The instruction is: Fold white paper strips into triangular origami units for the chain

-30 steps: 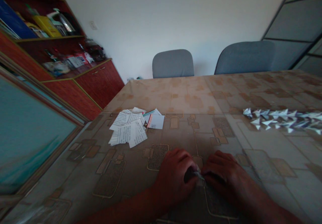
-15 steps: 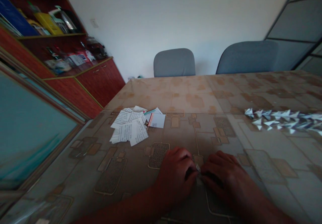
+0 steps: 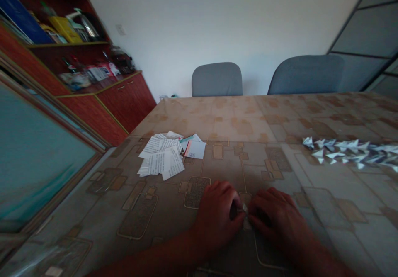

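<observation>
My left hand [image 3: 219,212] and my right hand [image 3: 276,215] meet over the near part of the table, thumbs and fingers closed in a pinch. Between their fingertips is a small folded piece of paper [image 3: 245,207], mostly hidden by the fingers. Ahead and to the left lies a loose pile of printed paper pieces [image 3: 163,156]. One pale card-like piece [image 3: 195,149] rests at the pile's right side. Far to the right, folded paper pieces [image 3: 351,149] with pointed tips form a long row.
A patterned cloth covers the table [image 3: 224,119]. Two grey chairs [image 3: 217,80] stand behind its far edge. On the left are a red cabinet [image 3: 124,98] with filled shelves and a framed glass panel [image 3: 40,156]. A small pale scrap [image 3: 54,271] lies at the lower left.
The view has shifted slightly. Both hands keep their pinch on the small folded paper, with only slight finger movement. The pile and the row have stayed in place.
</observation>
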{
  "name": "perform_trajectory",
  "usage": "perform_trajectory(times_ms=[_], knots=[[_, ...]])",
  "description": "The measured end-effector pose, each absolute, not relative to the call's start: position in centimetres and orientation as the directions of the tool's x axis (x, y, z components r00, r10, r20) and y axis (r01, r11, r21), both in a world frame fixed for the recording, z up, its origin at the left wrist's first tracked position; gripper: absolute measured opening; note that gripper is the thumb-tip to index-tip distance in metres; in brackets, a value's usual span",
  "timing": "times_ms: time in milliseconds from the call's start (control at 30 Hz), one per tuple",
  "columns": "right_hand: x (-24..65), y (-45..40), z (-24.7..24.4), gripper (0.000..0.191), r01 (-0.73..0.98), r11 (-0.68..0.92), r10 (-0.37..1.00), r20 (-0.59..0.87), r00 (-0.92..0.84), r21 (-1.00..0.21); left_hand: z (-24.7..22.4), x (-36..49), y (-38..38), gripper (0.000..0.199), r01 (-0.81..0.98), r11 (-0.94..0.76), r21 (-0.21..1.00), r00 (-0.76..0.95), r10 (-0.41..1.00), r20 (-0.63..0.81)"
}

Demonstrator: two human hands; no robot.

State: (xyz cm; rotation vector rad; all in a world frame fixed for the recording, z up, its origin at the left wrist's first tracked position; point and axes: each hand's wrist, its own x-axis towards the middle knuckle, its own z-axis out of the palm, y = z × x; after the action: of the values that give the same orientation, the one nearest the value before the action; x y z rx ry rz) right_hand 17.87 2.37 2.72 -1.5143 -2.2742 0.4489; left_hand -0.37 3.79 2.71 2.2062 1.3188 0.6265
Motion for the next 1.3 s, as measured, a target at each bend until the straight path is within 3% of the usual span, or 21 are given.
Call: perform_trajectory(times_ms=[300,433,500,600,700,1033,1300], knots=[[17.9,2.5,2.5,0.022,0.8,0.375,0.921,0.087,-0.381,-0.469,2.6,-0.5,3.9,0.016,0.669,-0.412,0.619,0.421,0.896,0.141],[17.8,2.6,2.7,0.02,0.796,0.366,0.923,0.083,-0.375,-0.482,2.3,-1.3,3.9,0.009,0.625,-0.522,0.58,0.492,0.841,0.226],[17.9,2.6,2.8,0.02,0.788,0.361,0.926,0.088,-0.368,-0.499,2.2,-1.8,3.7,0.006,0.603,-0.634,0.484,0.556,0.77,0.314],[17.9,2.7,2.8,0.022,0.78,0.353,0.929,0.094,-0.358,-0.516,2.2,-2.5,3.5,0.009,0.609,-0.753,0.25,0.622,0.648,0.44],[17.8,2.8,2.9,0.024,0.78,0.348,0.931,0.093,-0.354,-0.52,2.4,-2.6,3.4,0.015,0.579,-0.807,0.113,0.694,0.561,0.452],[17.7,2.6,3.0,0.022,0.796,0.346,0.932,0.084,-0.353,-0.496,2.0,-3.0,3.3,0.013,0.558,-0.82,0.129,0.711,0.552,0.436],[17.8,3.1,2.1,0.019,0.754,0.421,0.904,0.162,-0.396,-0.505,1.9,-3.1,3.3,0.013,0.556,-0.813,0.172,0.707,0.572,0.417]])
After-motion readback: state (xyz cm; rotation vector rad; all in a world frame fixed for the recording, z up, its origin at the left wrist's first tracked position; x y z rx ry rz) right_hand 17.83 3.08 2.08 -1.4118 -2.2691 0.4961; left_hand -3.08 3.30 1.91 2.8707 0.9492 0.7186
